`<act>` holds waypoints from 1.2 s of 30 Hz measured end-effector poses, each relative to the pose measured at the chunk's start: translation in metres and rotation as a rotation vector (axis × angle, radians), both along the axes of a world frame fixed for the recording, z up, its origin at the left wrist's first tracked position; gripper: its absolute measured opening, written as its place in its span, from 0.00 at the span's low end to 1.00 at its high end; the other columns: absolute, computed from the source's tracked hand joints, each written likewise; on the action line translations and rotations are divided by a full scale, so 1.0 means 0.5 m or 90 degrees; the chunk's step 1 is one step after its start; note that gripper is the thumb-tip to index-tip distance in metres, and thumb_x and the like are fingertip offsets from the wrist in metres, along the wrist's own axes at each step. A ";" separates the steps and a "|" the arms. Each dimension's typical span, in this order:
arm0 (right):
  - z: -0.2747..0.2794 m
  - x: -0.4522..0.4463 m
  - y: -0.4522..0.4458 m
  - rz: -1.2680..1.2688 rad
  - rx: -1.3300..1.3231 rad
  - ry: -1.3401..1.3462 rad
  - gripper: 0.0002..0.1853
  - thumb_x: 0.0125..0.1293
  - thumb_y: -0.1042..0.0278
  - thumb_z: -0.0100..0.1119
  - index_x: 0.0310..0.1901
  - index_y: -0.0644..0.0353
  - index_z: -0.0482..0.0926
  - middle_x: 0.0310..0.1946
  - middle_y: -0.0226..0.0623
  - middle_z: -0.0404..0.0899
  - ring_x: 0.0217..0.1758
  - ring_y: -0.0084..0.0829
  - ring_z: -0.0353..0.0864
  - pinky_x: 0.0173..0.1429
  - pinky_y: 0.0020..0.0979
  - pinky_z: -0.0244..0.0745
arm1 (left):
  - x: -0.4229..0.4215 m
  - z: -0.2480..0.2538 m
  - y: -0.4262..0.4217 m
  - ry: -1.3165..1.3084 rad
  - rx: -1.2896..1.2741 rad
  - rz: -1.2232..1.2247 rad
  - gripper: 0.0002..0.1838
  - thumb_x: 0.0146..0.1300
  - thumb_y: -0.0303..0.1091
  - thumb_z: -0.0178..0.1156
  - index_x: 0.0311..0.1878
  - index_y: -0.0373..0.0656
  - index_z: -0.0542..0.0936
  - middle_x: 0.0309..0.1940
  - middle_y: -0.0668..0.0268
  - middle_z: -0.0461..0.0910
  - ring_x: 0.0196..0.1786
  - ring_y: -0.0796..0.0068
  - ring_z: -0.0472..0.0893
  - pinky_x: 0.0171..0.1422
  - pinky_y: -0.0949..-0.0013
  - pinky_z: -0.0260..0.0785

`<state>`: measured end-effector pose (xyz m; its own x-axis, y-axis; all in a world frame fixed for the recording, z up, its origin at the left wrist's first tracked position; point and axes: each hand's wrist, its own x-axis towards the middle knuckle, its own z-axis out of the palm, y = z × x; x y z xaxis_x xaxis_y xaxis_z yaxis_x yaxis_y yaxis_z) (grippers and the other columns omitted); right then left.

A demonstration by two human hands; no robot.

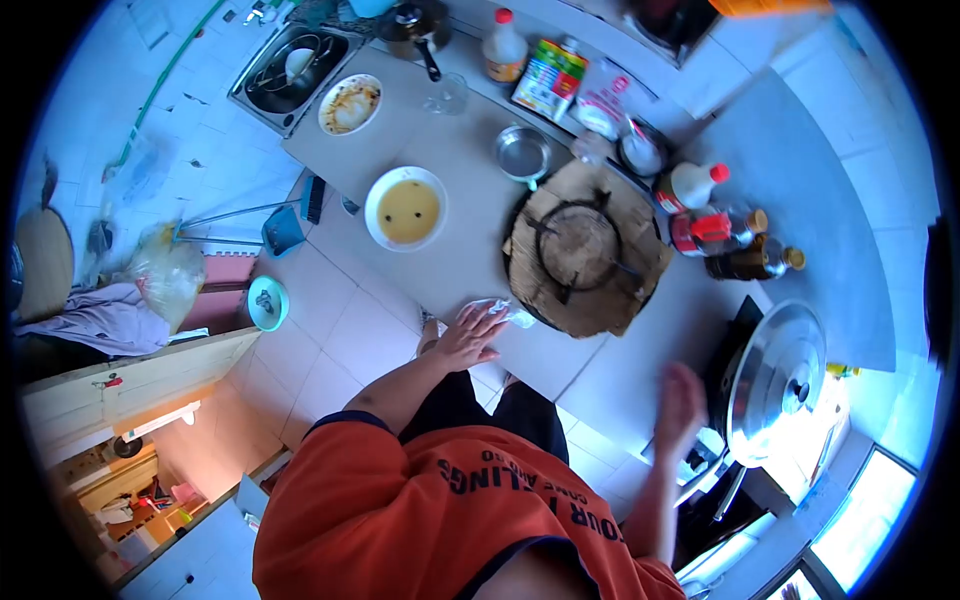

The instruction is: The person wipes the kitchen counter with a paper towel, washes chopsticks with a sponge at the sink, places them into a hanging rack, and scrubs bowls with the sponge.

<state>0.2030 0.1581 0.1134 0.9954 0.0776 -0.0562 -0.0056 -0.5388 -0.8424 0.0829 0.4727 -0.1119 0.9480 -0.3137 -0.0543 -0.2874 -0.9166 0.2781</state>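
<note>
The left hand [468,337] is open, with its fingers spread and lying flat over a white crumpled sheet [518,314], maybe cloth or paper, which rests at the front edge of the grey counter [460,275], just beside the cardboard-covered burner [637,262]. The right hand [680,408] is in the air, blurred, near the large metal lid [772,375]; I cannot tell if its fingers are open or closed, but no object can be seen in it. The clearest writing is on the orange shirt [400,515]: in dark capital letters, upside down in this view, one line shows "OUR" and "LINGS", partly lost in the folds, and a smaller line says "COME AND GO". Behind the burner stands a packet [550,75] in green, yellow and red, whose print is too small for reading, and next to it a white bag [603,100] with pinkish-red marks, also not readable. A red-capped bottle [504,52] is near the packet; at the right of the burner, another red-capped bottle [690,187], a red-labelled bottle [715,230] and a dark bottle [752,260] are leaning outward in the view, their brands not legible. A white bowl [371,210] holds yellowish liquid, and a stained plate [324,108] lies farther back.
</note>
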 end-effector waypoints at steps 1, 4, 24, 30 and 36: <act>-0.021 -0.016 0.100 0.003 0.147 0.146 0.11 0.65 0.69 0.51 0.47 0.61 0.76 0.38 0.35 0.80 0.38 0.25 0.79 0.42 0.24 0.72 | -0.008 -0.004 0.037 0.007 0.003 0.025 0.39 0.56 0.57 0.54 0.67 0.46 0.59 0.71 0.64 0.47 0.72 0.61 0.47 0.72 0.52 0.39; -0.176 -0.047 0.354 0.136 0.348 0.389 0.13 0.67 0.69 0.46 0.50 0.66 0.72 0.38 0.37 0.80 0.39 0.25 0.79 0.39 0.23 0.71 | -0.024 0.005 0.146 0.026 0.013 0.049 0.38 0.58 0.56 0.51 0.67 0.46 0.59 0.71 0.64 0.47 0.72 0.61 0.47 0.73 0.53 0.36; -0.425 -0.091 0.870 -0.227 0.423 0.417 0.14 0.62 0.77 0.43 0.50 0.66 0.58 0.37 0.49 0.74 0.35 0.36 0.80 0.37 0.32 0.81 | 0.022 -0.027 0.556 0.065 -0.095 -0.215 0.34 0.58 0.57 0.52 0.64 0.48 0.64 0.65 0.64 0.56 0.69 0.63 0.51 0.71 0.52 0.43; -0.347 -0.085 0.821 -0.280 0.409 0.336 0.12 0.65 0.75 0.41 0.49 0.63 0.59 0.40 0.48 0.74 0.42 0.40 0.79 0.44 0.37 0.81 | 0.204 -0.119 0.468 0.008 -0.221 -0.046 0.29 0.63 0.55 0.47 0.63 0.49 0.66 0.66 0.65 0.57 0.67 0.63 0.58 0.69 0.54 0.49; -0.316 -0.083 0.744 -0.354 0.391 0.267 0.14 0.64 0.75 0.43 0.51 0.63 0.59 0.42 0.45 0.71 0.40 0.37 0.79 0.43 0.36 0.80 | 0.473 -0.039 0.611 -0.051 0.049 0.144 0.30 0.64 0.55 0.44 0.64 0.48 0.63 0.68 0.64 0.54 0.70 0.59 0.53 0.72 0.51 0.41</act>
